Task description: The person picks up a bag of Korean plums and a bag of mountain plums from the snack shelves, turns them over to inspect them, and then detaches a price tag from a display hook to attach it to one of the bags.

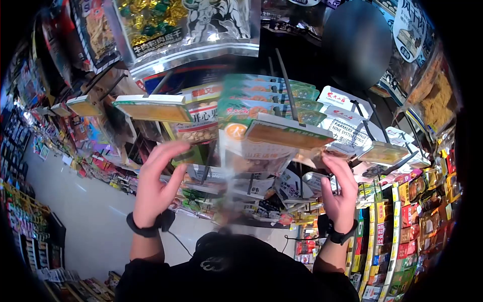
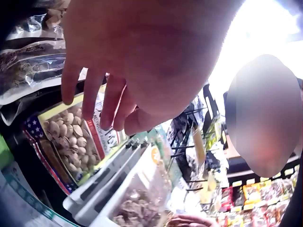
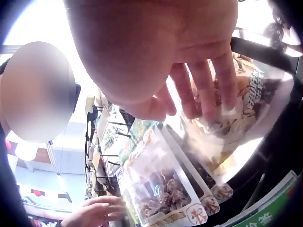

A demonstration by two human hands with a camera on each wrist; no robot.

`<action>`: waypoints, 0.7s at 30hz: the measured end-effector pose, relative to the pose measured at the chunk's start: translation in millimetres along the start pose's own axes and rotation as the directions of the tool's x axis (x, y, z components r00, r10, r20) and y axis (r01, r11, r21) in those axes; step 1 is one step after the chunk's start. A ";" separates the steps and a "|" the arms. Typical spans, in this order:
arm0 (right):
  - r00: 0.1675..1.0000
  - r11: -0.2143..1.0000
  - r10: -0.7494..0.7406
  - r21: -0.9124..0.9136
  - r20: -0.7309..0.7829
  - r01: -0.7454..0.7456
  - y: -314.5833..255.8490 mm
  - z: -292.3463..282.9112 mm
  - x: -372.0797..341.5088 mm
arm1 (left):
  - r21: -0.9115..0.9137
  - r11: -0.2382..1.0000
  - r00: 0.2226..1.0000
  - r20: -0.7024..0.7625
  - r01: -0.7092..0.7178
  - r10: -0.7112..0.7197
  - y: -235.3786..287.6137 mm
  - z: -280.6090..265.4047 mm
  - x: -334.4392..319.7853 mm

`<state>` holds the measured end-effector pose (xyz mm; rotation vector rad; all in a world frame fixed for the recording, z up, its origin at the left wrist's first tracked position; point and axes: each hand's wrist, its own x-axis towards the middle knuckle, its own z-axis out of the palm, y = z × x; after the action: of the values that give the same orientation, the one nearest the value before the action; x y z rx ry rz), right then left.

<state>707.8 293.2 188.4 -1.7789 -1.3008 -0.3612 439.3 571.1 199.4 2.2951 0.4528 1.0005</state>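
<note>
My left hand (image 1: 158,178) is raised at the left of a hanging snack display, its fingers loosely extended and thumb apart. In the left wrist view its fingertips overlap a bag of pistachios (image 2: 66,137) on the rack. White-edged packets of dried brown pieces (image 2: 142,198) hang beside that bag. My right hand (image 1: 340,191) is at the right side of the same row, just below white citrus packets (image 1: 347,132). In the right wrist view its relaxed fingers overlap a clear bag of pale pieces (image 3: 220,139). Between the hands hangs a stack of green-topped packets (image 1: 251,108).
Metal hooks (image 1: 286,80) stick out from the rack, with label holders (image 1: 289,133) at their ends. A large silver-edged bag (image 1: 186,30) hangs above. Stocked shelves (image 1: 407,216) stand at right, and pale floor (image 1: 80,201) shows at left. Thin cables run from both wristbands.
</note>
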 end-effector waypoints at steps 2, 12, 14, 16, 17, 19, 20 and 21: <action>1.000 1.000 0.001 -0.014 0.001 -0.001 5.6 5.4 4.7 | 0.055 0.994 0.996 -0.004 -0.090 0.090 -7.2 5.2 11.7; 0.984 0.946 0.154 0.302 -0.092 -0.120 42.8 16.7 27.4 | 0.354 0.905 0.972 0.060 -0.234 0.228 -14.3 35.5 41.2; 0.987 0.937 0.123 0.339 -0.105 -0.081 56.0 16.7 30.3 | 0.398 0.872 0.957 0.070 -0.287 0.282 -17.3 40.0 45.5; 0.983 0.911 0.166 0.393 -0.077 -0.123 53.9 16.9 36.4 | 0.416 0.865 0.958 0.071 -0.282 0.278 -17.2 45.5 49.5; 0.986 0.915 0.150 0.388 -0.068 -0.112 54.9 17.2 39.0 | 0.434 0.857 0.959 0.070 -0.276 0.274 -17.5 48.1 51.7; 0.991 0.901 0.122 0.424 -0.053 -0.088 57.4 18.6 46.2 | 0.424 0.860 0.956 0.059 -0.285 0.288 -19.8 51.6 58.1; 0.990 0.894 0.142 0.432 -0.020 -0.120 60.6 18.3 48.2 | 0.415 0.864 0.955 0.052 -0.286 0.292 -21.8 53.1 60.7; 0.989 0.902 0.149 0.410 -0.010 -0.132 60.5 17.2 50.4 | 0.391 0.875 0.956 0.049 -0.285 0.290 -26.0 54.6 63.1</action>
<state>777.2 333.9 183.3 -1.4869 -1.1135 -0.0359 519.8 602.8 187.7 2.7848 0.3460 1.1482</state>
